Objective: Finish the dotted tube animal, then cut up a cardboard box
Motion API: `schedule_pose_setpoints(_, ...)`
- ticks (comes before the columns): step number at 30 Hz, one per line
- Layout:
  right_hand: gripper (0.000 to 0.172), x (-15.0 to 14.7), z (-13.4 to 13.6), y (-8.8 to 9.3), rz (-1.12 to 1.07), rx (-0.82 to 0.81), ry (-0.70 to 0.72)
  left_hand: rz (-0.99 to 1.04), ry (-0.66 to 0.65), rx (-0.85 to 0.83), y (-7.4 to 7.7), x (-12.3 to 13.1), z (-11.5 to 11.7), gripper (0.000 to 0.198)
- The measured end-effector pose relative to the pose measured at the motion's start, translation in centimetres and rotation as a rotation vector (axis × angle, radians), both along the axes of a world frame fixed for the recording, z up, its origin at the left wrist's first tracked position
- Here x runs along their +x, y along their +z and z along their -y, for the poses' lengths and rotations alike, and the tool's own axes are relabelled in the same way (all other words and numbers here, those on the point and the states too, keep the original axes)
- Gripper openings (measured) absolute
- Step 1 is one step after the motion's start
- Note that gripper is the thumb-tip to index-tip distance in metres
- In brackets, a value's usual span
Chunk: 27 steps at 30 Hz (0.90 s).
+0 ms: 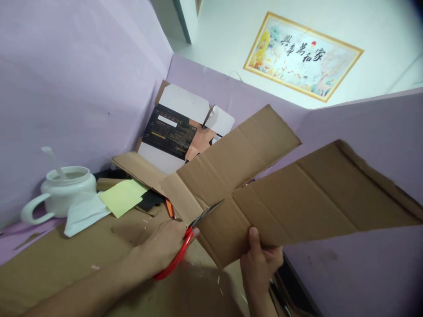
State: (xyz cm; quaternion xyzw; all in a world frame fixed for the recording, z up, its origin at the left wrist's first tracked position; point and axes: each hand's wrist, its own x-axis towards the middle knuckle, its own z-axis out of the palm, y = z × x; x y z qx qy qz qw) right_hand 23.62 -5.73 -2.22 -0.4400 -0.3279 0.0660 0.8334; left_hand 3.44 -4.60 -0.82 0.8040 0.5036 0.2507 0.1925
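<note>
My left hand (161,246) is closed around the red handles of a pair of scissors (176,259). Their dark blades lie at a piece of brown cardboard (284,204), over the creased part near its left end. A long slit or gap divides that cardboard into two strips spreading toward the upper right. From below, my right hand (262,266) grips its lower edge, with the thumb on the near face and the other fingers mostly hidden behind.
A white ceramic pot (71,189) with a spoon stands at left, beside folded white paper (86,213) and a yellow paper sheet (124,196). A flattened printed box (172,132) leans against the purple wall (82,79). An orange-handled tool (169,208) lies near the scissors. Small scraps dot the brown tabletop (109,251).
</note>
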Motion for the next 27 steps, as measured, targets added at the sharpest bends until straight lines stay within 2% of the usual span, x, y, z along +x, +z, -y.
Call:
schedule_pose_setpoints(2,0.052,0.2,0.0,0.2,-0.033,0.002,0.091,-0.052,0.005,0.006,0.1,0.1,0.1,0.048)
schedule_pose_setpoints(6,0.055,0.4,-0.2,0.2,-0.238,-0.094,0.452,-0.054,0.011,0.029,0.0,0.1,0.0,0.048)
schedule_pose_setpoints(9,0.059,0.4,-0.2,0.0,-0.313,-0.175,0.575,-0.041,0.005,0.037,0.2,0.0,0.1,0.049)
schedule_pose_setpoints(14,0.069,0.5,-0.3,-0.4,-0.313,-0.199,0.588,-0.049,-0.024,-0.020,0.3,0.1,0.2,0.048)
schedule_pose_setpoints(20,0.071,0.5,-0.3,-0.7,-0.256,-0.209,0.546,-0.203,0.093,0.192,-1.0,0.1,-0.7,0.054)
schedule_pose_setpoints(27,0.071,0.4,-0.5,-0.8,-0.300,-0.185,0.544,-0.202,0.070,0.226,-1.1,-0.1,-0.5,0.056)
